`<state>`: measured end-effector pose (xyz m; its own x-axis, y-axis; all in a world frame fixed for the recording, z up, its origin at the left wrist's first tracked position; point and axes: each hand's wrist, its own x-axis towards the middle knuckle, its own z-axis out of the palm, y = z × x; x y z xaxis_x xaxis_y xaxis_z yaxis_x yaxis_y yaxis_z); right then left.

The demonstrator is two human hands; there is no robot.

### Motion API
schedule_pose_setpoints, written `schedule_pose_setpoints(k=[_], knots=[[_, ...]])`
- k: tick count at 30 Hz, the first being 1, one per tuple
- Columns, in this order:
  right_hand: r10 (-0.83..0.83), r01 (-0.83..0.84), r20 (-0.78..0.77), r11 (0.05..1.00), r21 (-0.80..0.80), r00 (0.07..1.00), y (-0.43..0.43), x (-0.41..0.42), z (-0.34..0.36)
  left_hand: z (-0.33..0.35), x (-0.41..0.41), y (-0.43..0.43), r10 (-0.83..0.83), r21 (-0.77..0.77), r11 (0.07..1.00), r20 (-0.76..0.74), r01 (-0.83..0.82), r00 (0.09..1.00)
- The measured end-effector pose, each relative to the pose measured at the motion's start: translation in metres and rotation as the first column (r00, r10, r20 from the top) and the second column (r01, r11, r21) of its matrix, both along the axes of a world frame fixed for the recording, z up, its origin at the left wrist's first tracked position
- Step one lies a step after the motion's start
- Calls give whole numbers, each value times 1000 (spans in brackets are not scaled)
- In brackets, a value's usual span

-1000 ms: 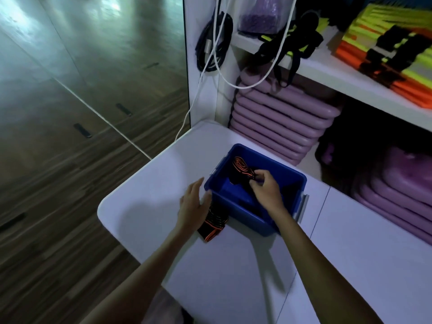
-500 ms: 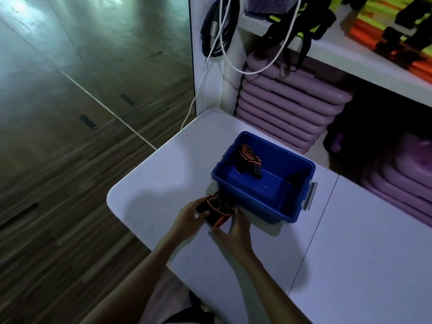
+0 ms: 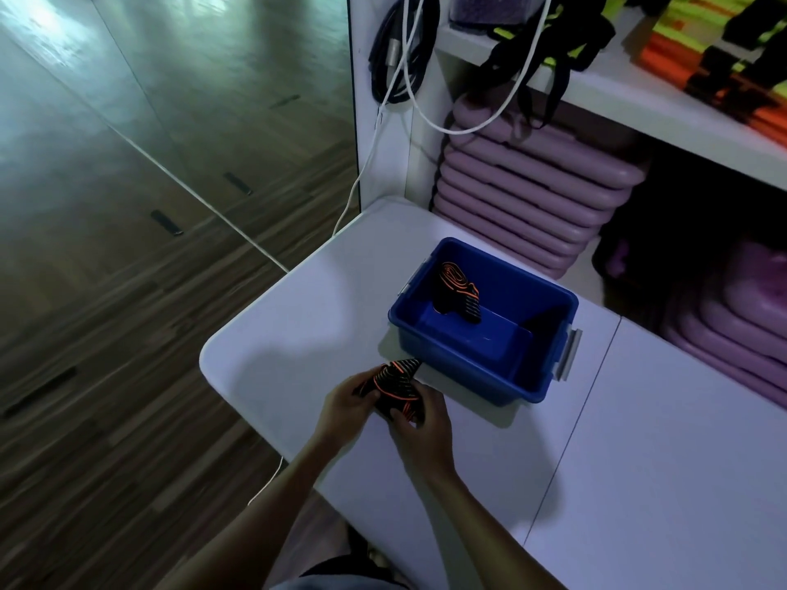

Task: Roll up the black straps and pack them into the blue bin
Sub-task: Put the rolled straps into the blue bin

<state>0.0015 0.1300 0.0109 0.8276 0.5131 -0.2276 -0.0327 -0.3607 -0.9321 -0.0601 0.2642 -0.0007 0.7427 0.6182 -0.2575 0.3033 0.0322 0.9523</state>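
Your left hand [image 3: 346, 403] and right hand [image 3: 427, 424] both hold the loosely bundled black strap [image 3: 395, 381] with orange edging. Each grip is curled round it, over the white bench [image 3: 294, 334]. The bundle lies just beside the near-left corner of the blue bin [image 3: 477, 372]. One rolled strap [image 3: 459, 291] leans inside the bin, against its far-left wall.

Left hand [image 3: 347, 403], right hand [image 3: 427, 420] curled, close together.
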Motion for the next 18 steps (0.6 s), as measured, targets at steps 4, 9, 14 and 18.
schedule_pose_setpoints(k=[4, 9, 14, 18], knots=[[-32, 32, 9, 999, 9, 999, 1, -4, 5, 3, 0, -1, 11, -134, 991, 48, -5, 999], [-52, 45, 190, 998, 44, 980, 2, -4, 30, 25, -8, -8, 49, -316, 949, 176, 9, 983], [-92, 44, 387, 990, 132, 918, -11, 20, 98, 74, 11, 11, 136, -252, 966, 289, -62, 948], [-100, 107, 466, 994, 11, 879, -4, 92, 150, 98, 53, 31, 113, 228, 962, 169, -150, 979]])
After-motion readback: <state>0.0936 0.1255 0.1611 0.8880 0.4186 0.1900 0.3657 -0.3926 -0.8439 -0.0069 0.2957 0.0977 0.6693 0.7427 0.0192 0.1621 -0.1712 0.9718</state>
